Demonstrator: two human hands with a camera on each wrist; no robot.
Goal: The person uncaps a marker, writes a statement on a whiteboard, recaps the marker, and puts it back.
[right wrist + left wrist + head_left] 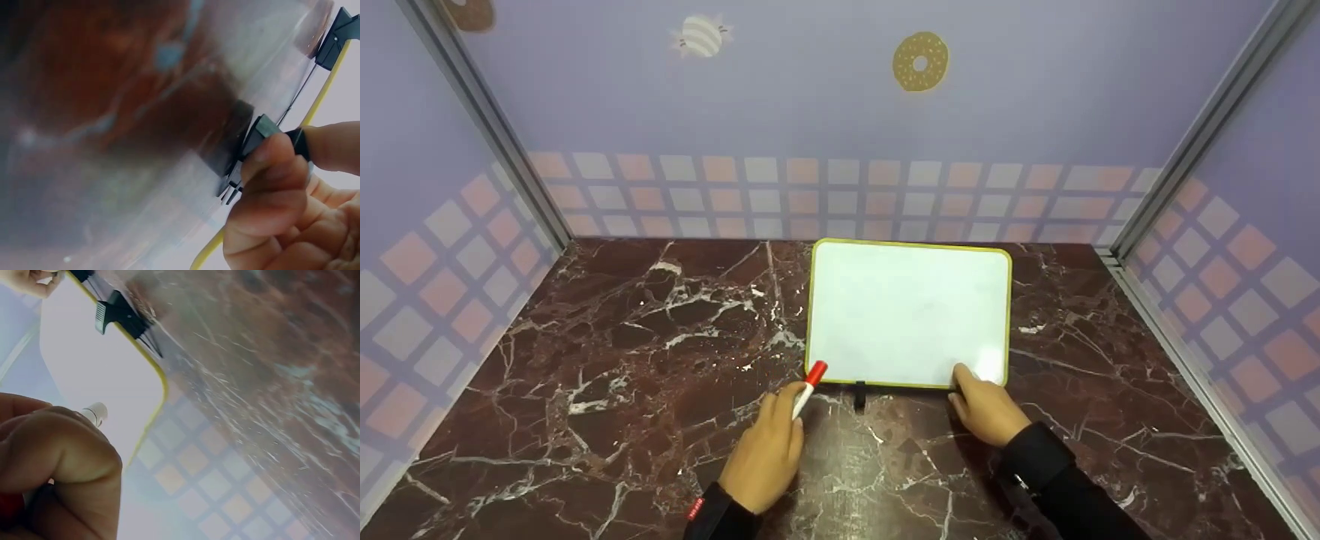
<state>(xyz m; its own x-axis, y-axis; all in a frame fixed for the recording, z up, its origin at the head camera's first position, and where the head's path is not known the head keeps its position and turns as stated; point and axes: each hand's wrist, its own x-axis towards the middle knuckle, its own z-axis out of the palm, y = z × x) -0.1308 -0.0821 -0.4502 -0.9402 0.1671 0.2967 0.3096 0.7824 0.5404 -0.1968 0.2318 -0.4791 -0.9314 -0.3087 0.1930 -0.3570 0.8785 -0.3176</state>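
A whiteboard [907, 315] with a yellow rim stands toward the back, right of the middle. Black clips grip its lower edge; the left clip [860, 395] shows in the head view. My right hand [988, 411] is at the board's lower right corner, pinching the other black clip [253, 138] between thumb and fingers in the right wrist view. Left of the board, my left hand [765, 450] holds a white marker [804, 400] with a red end [816, 371] up. Part of the marker is hidden in the fingers, though its white end [97, 413] pokes out in the left wrist view.
A dark red marbled tabletop [660, 420] with pale veins lies under everything. Lilac walls [810, 112] with checked bands enclose it at the back and both sides. Metal corner posts [491, 127] stand at the left and right.
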